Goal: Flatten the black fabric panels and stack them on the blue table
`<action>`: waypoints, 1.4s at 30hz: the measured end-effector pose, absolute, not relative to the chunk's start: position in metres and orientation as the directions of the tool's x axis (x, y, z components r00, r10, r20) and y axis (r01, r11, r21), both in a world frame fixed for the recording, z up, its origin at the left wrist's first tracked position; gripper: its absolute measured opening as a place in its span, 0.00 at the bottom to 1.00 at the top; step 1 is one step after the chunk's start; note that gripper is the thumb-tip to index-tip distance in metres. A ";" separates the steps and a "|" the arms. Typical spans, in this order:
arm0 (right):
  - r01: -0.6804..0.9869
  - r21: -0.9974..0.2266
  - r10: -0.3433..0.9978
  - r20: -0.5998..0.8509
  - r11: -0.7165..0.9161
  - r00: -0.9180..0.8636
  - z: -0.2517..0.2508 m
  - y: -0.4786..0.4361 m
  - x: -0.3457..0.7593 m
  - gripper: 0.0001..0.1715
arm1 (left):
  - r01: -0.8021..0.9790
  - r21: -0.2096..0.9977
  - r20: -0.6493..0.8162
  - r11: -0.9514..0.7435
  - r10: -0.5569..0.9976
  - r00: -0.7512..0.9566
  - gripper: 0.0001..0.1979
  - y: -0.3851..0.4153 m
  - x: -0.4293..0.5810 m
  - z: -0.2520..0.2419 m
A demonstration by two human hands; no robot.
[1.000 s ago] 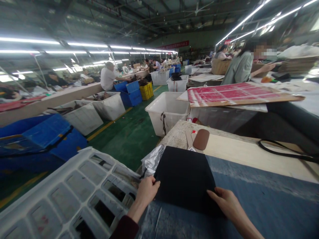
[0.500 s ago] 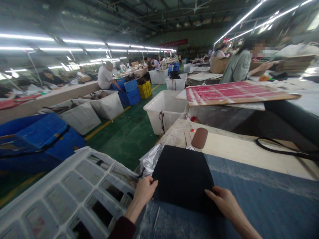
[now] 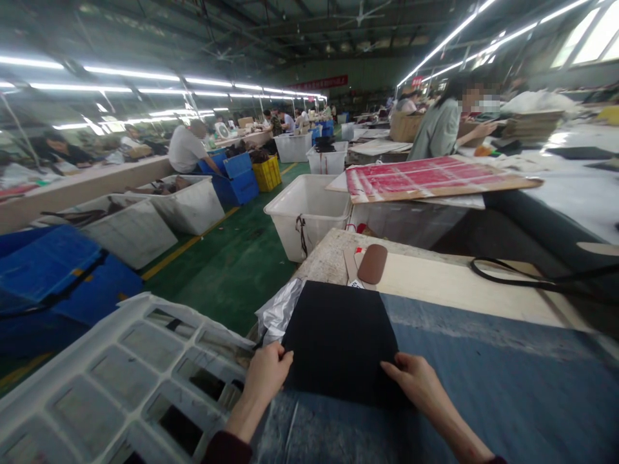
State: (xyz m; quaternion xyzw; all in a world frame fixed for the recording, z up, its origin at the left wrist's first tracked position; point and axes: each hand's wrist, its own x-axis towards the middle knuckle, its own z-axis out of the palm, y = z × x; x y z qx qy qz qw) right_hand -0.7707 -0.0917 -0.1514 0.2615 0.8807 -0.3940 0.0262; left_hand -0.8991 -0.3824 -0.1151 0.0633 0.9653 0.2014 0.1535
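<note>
A flat black sheet (image 3: 341,335), perhaps fabric or leather, lies on the dark blue table covering (image 3: 474,367) in front of me. My left hand (image 3: 268,367) pinches its left edge between thumb and fingers. At the opposite edge, my right hand (image 3: 411,377) grips the sheet near its lower right corner, the thumb on top. Beyond the sheet rests a brown rounded piece (image 3: 373,263), next to a pale board (image 3: 430,283). Crumpled silvery plastic (image 3: 280,309) touches the sheet's left side.
To my left stands a white plastic tray with openings (image 3: 149,345). A white bin (image 3: 304,209) stands past the table's far corner, and a red-patterned board (image 3: 430,177) lies beyond it. A black strap (image 3: 512,277) lies at right. Blue crates (image 3: 58,277) line the aisle; co-workers sit farther off.
My view has turned slightly to the right, so the surroundings sit farther left. Both hands keep their hold on the black sheet, which lies nearly the same way on the table.
</note>
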 end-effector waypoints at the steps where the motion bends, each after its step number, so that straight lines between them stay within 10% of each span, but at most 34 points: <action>1: 0.479 -0.682 0.440 -0.250 0.552 -0.862 -0.152 -0.091 -0.771 0.21 | 0.113 0.325 -0.233 0.939 0.196 -0.953 0.13 -0.382 -0.898 -0.112; 7: 0.485 -0.694 0.459 -0.245 0.532 -0.854 -0.154 -0.090 -0.770 0.20 | 0.182 0.044 -0.119 0.982 0.186 -0.975 0.14 -0.379 -0.893 -0.087; 20: 0.504 -0.653 0.447 -0.272 0.565 -0.852 -0.150 -0.092 -0.771 0.19 | 0.414 0.336 -0.018 0.846 0.445 -0.895 0.09 -0.344 -0.957 -0.084; 42: 0.479 -0.624 0.415 -0.260 0.617 -0.872 -0.160 -0.088 -0.771 0.21 | 0.368 0.266 -0.254 0.891 0.434 -0.865 0.07 -0.335 -0.996 -0.096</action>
